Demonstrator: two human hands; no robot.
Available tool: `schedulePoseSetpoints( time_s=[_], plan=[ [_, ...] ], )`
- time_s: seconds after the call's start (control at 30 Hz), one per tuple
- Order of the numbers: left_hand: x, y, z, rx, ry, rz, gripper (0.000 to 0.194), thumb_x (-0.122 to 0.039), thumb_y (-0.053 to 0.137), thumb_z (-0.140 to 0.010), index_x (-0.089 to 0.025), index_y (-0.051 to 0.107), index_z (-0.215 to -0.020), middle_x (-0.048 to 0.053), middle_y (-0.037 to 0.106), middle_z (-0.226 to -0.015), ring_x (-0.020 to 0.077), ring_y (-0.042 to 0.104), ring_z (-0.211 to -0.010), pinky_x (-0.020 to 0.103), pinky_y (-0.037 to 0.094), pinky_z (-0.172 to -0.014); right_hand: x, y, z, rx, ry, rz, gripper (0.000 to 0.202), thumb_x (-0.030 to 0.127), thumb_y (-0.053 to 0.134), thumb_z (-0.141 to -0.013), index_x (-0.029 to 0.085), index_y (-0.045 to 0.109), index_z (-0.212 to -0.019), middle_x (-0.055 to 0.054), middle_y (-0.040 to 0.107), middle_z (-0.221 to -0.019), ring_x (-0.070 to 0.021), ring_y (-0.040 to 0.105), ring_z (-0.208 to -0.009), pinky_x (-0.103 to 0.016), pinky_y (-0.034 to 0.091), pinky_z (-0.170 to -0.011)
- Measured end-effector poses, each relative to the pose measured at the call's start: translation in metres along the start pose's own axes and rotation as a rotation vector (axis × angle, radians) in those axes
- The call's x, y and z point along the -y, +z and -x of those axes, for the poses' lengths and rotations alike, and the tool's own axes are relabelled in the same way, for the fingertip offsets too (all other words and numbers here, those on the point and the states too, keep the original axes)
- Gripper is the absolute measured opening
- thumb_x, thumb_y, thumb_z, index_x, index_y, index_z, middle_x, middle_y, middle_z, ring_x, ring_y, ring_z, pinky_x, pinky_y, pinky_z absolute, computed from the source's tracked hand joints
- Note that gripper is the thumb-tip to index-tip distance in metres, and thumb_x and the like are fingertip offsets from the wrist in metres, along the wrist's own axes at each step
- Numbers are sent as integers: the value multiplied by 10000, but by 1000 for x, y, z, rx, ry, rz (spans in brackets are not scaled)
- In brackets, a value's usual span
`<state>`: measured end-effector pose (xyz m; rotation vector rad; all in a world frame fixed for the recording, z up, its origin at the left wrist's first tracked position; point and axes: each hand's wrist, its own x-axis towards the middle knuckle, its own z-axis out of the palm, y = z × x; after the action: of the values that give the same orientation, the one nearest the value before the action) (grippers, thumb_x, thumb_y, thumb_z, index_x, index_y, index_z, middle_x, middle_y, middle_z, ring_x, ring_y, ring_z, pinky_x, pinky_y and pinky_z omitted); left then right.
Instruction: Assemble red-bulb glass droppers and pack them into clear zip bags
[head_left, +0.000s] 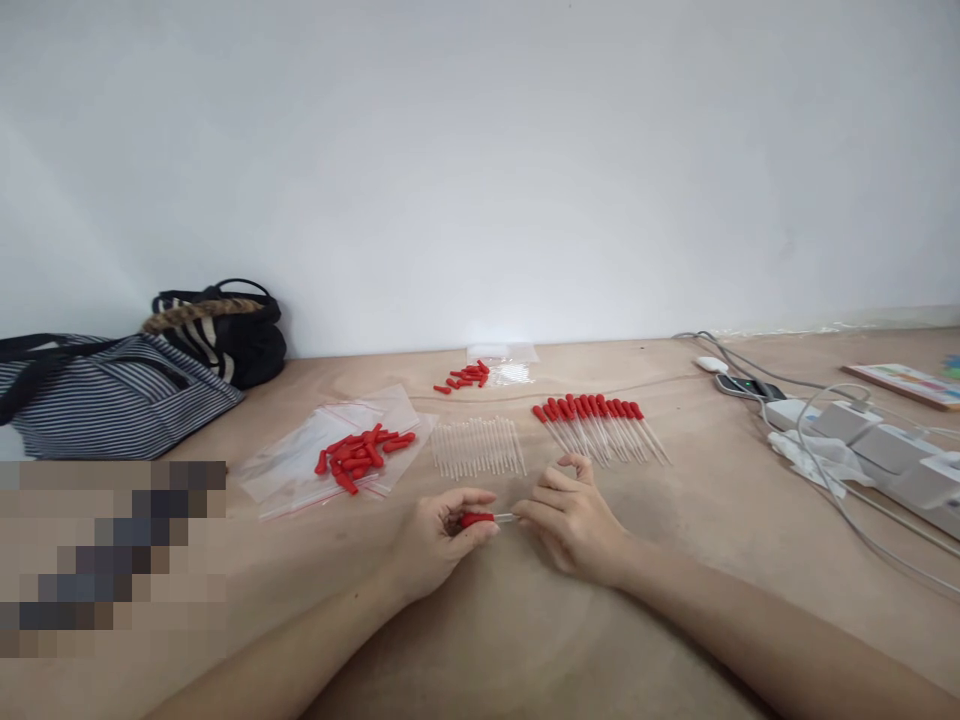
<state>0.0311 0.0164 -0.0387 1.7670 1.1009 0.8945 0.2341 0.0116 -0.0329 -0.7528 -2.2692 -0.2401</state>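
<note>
Cropped forearms [307, 630], red bulb [477, 520] partly hidden

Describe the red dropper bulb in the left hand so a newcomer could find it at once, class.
On the tan table, look front and centre. There the left hand holds the red dropper bulb, which meets a clear tube in the right hand. Unlike the other red bulbs, loose or in a row, it is held.
</note>
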Motion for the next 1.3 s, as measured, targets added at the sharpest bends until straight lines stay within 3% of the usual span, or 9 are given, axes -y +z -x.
schedulePoseSetpoints(
  time_s=[0.1, 0.2, 0.33, 0.6, 0.67, 0.77, 0.9, 1.07, 1.3],
  plan=[
    [1, 0, 0, 31, 29, 4, 299, -251, 668, -649, -174, 591, -928, 18, 674, -770, 149, 613, -693, 264, 491, -650, -5, -2, 0, 21, 38, -19, 165, 167, 445, -804, 182, 606, -769, 20, 552, -568, -119, 419, -659, -359, 179, -803],
    [-2, 1, 0, -4, 85, -49, 116, -253, 622, -699, -161, 603, -766, 7, 649, -686, 130, 577, -622, 243, 462, -591, -6, -3, -1, 34, 61, -27, 161, 189, 455, -812, 187, 610, -766, 21, 558, -564, -121, 415, -663, -361, 176, -801],
    [-10, 3, 0, -5, 82, 57, 118, -258, 604, -706, -154, 580, -655, -4, 620, -624, 110, 531, -567, 226, 426, -548, -7, -3, -1, 31, 81, -34, 172, 204, 455, -822, 192, 618, -768, 22, 560, -557, -122, 413, -663, -362, 172, -797],
    [-3, 3, -2, 52, 37, 118, 139, -292, 618, -703, -160, 588, -734, 15, 636, -708, 141, 575, -653, 265, 470, -616, -4, -6, -1, 65, 103, -25, 154, 225, 493, -805, 231, 646, -816, 12, 607, -675, -127, 431, -703, -358, 173, -782],
    [-3, -1, -1, 36, 58, 4, 238, -278, 632, -693, -174, 589, -903, 36, 647, -850, 167, 590, -755, 299, 480, -696, -5, -7, -1, 81, 123, 5, 153, 221, 500, -793, 236, 651, -814, 9, 604, -670, -128, 435, -701, -344, 180, -754],
    [-5, -14, -3, -124, 128, -309, 407, -288, 636, -690, -220, 528, -1076, 44, 601, -1004, 195, 555, -873, 340, 454, -778, -12, -6, -3, 79, 315, 120, 169, 221, 488, -792, 228, 657, -781, -3, 604, -637, -138, 456, -700, -328, 184, -711],
    [-4, -37, -10, -350, 208, -653, 251, -314, 584, -731, -205, 580, -956, 52, 581, -986, 236, 500, -954, 385, 396, -846, -34, 0, -15, 134, 675, 298, 220, 218, 431, -806, 220, 650, -826, -29, 650, -703, -175, 508, -749, -328, 185, -691],
    [0, -62, -18, -496, 149, -929, 172, -299, 593, -712, -211, 636, -853, 53, 591, -909, 244, 506, -869, 366, 392, -794, -50, 14, -38, 316, 892, 396, 230, 205, 413, -778, 181, 603, -906, -75, 660, -760, -207, 562, -758, -345, 191, -707],
    [0, -81, -20, -458, -93, -1129, 336, -441, 623, -669, -229, 651, -929, 80, 570, -941, 286, 472, -937, 398, 355, -772, -56, 21, -53, 402, 1010, 408, 220, 217, 390, -781, 137, 542, -918, -104, 654, -778, -221, 592, -737, -350, 193, -732]
  ],
)
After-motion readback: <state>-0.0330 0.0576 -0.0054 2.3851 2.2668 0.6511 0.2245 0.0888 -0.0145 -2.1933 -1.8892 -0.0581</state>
